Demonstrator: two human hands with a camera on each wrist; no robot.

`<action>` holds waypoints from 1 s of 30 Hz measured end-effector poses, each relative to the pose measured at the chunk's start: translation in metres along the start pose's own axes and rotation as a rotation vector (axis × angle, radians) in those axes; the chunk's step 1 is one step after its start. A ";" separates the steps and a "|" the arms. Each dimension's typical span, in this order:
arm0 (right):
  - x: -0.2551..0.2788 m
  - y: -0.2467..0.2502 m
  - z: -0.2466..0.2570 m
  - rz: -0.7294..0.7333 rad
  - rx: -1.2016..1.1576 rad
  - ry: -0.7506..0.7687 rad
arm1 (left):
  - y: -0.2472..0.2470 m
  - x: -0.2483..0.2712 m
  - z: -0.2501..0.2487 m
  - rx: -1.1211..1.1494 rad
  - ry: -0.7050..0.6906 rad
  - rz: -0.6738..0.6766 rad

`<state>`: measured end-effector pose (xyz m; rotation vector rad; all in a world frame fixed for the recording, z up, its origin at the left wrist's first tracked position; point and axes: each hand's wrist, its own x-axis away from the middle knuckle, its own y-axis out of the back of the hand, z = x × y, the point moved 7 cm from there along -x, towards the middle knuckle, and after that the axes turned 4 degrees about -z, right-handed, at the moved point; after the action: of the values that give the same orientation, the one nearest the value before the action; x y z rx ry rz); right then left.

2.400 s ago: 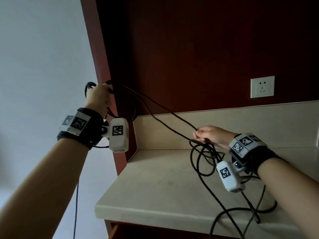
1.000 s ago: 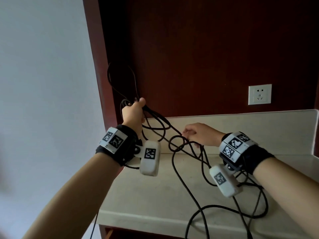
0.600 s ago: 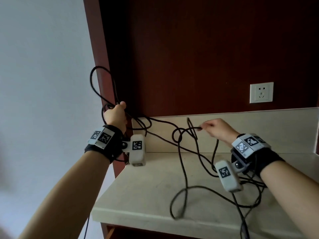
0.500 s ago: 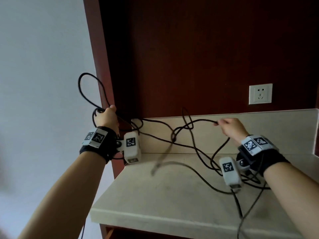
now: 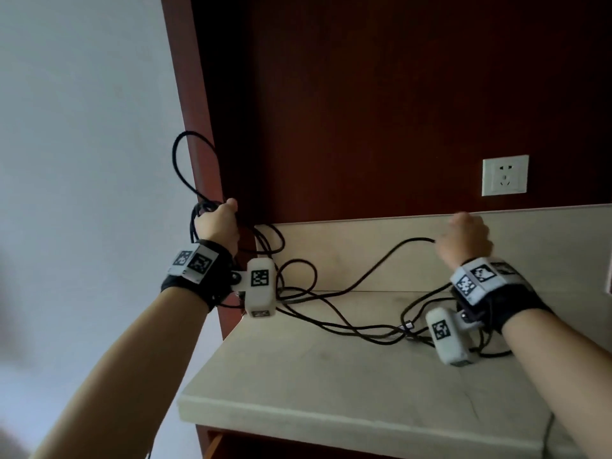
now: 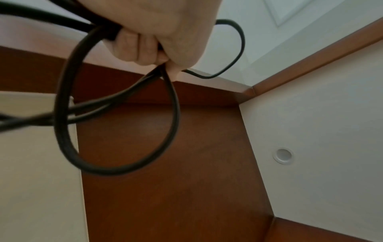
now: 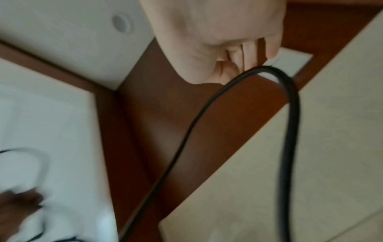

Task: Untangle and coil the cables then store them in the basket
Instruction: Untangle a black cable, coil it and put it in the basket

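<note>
A long black cable [image 5: 334,313] trails in loose strands over the pale stone counter [image 5: 331,385]. My left hand [image 5: 217,226] is raised at the counter's left end and grips a bundle of its loops [image 6: 116,114]; one loop [image 5: 185,167] arcs up above the fist. My right hand [image 5: 463,240] is held up near the backsplash, and its curled fingers [image 7: 238,65] pinch a single strand [image 7: 286,114] that hangs down in a bend. A small metal connector [image 5: 408,326] lies among the strands by my right wrist. No basket is in view.
A dark red wooden panel [image 5: 364,111] backs the counter, with a white wall socket [image 5: 505,175] at the right. A wooden upright [image 5: 195,111] stands at the counter's left edge, with a white wall [image 5: 82,127] beyond it. The counter's front edge [image 5: 331,425] lies close to me.
My right hand has drawn its strand farther to the right and up. The knotted loops in mid-air have pulled out and dropped flat on the counter. My left hand holds its bundle in much the same place.
</note>
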<state>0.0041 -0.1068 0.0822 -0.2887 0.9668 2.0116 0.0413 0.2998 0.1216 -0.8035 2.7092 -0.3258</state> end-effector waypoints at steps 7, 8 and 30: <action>0.170 -0.019 0.154 0.000 -0.084 1.270 | -0.021 0.012 -0.010 0.056 -0.007 0.094; 0.185 -0.036 0.158 0.126 0.003 1.341 | -0.022 0.014 -0.013 0.056 -0.005 0.106; 0.214 -0.090 0.132 0.410 0.329 1.331 | -0.016 0.003 -0.039 0.181 0.050 0.123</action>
<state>-0.0343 0.1486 0.0120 -1.4290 2.2611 1.8141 0.0333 0.2904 0.1621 -0.5830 2.7110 -0.5603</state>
